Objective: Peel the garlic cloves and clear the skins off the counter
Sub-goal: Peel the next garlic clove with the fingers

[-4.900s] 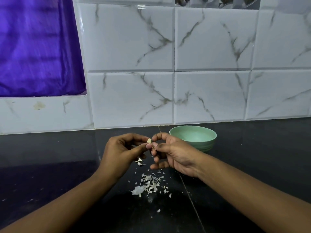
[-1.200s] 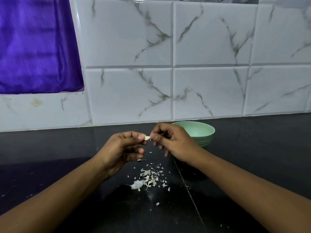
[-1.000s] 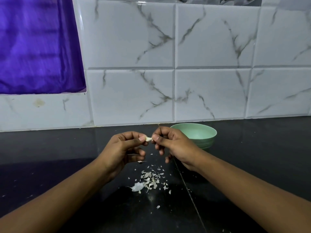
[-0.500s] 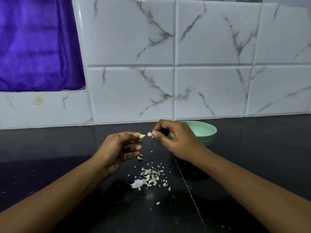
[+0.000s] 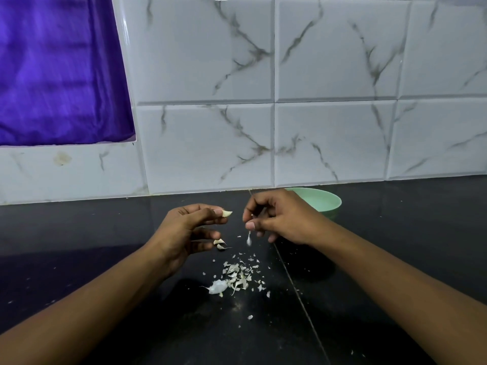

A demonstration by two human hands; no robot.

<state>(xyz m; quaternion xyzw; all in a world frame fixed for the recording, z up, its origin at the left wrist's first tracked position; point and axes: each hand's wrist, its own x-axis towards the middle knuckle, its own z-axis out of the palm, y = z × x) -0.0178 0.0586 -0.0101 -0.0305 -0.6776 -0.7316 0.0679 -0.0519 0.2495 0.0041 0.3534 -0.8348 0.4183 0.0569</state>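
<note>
The left hand is pinching the garlic clove between thumb tip and forefinger. The clove's pointed end is sticking out toward the right hand, and its long axis is lying roughly level along the line between the two grips. The right hand is hovering just beside that tip without touching it, its fingers curled. Its thumb and forefinger seem to be nipping the top of a strip of skin that is dangling straight down from them. The pile of skins is lying on the counter below both grips, on the person's side, so the strip is probably heading there. The green bowl is sitting just behind the right hand, so the clove, which is looking mostly bare, would have to cross past that hand to reach it. The counter is dark, glossy and speckled with small flakes. A marbled tiled wall is rising behind the bowl, and a purple cloth is hanging up beyond the left hand's outer side.
</note>
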